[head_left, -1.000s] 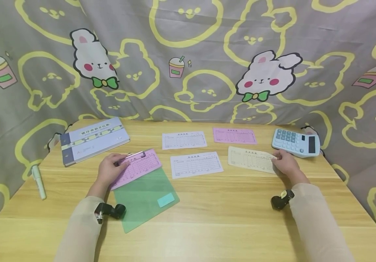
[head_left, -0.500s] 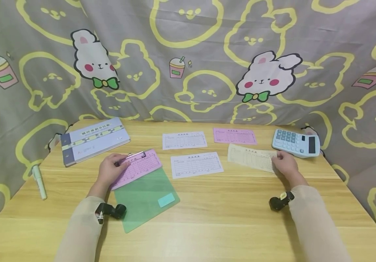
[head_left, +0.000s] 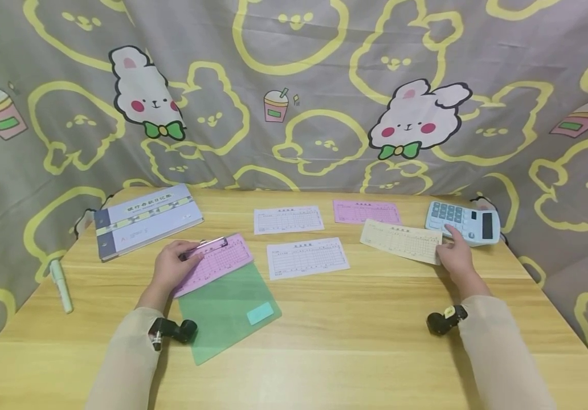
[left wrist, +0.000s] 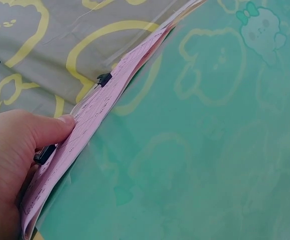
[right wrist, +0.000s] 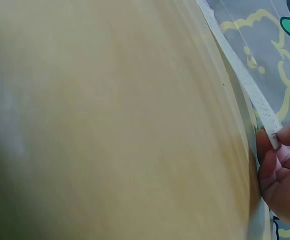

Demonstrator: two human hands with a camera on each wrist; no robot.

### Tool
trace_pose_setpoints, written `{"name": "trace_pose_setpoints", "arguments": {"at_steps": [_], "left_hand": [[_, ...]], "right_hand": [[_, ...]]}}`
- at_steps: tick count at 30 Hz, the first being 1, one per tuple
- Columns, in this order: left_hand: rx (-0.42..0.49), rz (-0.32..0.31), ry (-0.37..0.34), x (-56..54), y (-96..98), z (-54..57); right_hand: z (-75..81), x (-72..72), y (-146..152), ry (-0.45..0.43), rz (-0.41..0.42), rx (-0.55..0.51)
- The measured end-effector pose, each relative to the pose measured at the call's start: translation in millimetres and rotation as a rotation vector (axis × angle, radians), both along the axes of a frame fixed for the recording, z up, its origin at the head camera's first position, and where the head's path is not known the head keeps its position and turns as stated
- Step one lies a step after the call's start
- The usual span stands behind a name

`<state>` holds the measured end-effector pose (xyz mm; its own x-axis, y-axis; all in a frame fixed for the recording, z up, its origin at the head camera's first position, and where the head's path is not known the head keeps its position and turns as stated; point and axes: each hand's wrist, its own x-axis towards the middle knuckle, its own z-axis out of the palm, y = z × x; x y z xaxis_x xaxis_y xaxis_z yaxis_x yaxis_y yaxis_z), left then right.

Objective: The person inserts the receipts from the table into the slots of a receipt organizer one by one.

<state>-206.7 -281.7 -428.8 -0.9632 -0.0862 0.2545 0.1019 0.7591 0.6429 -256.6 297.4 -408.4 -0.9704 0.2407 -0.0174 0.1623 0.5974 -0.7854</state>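
Note:
My left hand (head_left: 173, 265) grips the clip end of a green see-through clipboard (head_left: 227, 313), thumb on the pink slip (head_left: 222, 259) under its metal clip. In the left wrist view, the thumb (left wrist: 54, 127) presses the edge of the pink slip (left wrist: 97, 107). On the right, my right hand (head_left: 457, 259) pinches the right end of a cream printed slip (head_left: 401, 242), index finger stretched toward the calculator (head_left: 463, 222). The right wrist view has this slip (right wrist: 257, 95) edge-on, between thumb and fingers, raised off the table at the held end.
Two white printed slips (head_left: 289, 220) (head_left: 306, 259) lie mid-table, with another pink slip (head_left: 363, 210) behind. A blue-grey account book (head_left: 150, 219) lies at the back left, a pale green marker (head_left: 60, 287) at the left edge. A patterned curtain (head_left: 294, 142) hangs behind the table.
My right hand has lifted the cream slip and shifted it slightly right and back, so it now overlaps the front edge of the rear pink slip in view. The left hand stays put.

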Motion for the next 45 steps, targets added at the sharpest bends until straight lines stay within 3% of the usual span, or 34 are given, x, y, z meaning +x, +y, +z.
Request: {"name": "trace_pose_setpoints", "arguments": {"at_steps": [9,16,21,30,34,39,42,45], "left_hand": [[0.013,0.006,-0.006,1.8,1.0,0.2],[0.02,0.006,0.001,1.1,0.7,-1.3],[0.025,0.004,-0.006,1.2,1.5,-2.5],[0.016,-0.006,-0.001,1.3,1.9,0.1],[0.005,-0.006,0.011,1.5,1.1,1.6],[-0.001,0.001,0.004,1.0,-0.6,2.2],[0.003,0.0,-0.011,0.5,-0.8,1.6],[0.008,0.001,-0.018,-0.1,-0.7,1.2]], "right_hand": [[-0.9,4.6,-1,0.046,0.049,-0.003],[-0.8,8.0,0,0.046,0.035,0.021],[-0.4,8.7,1,0.027,-0.003,-0.004],[1.0,10.2,0,-0.106,-0.118,-0.058],[5.0,9.7,-7,-0.085,-0.155,-0.09],[11.2,7.8,-20,0.013,-0.211,-0.103],[16.6,7.2,-28,0.045,-0.258,-0.197],[25.0,8.5,-38,0.06,-0.33,-0.401]]}}
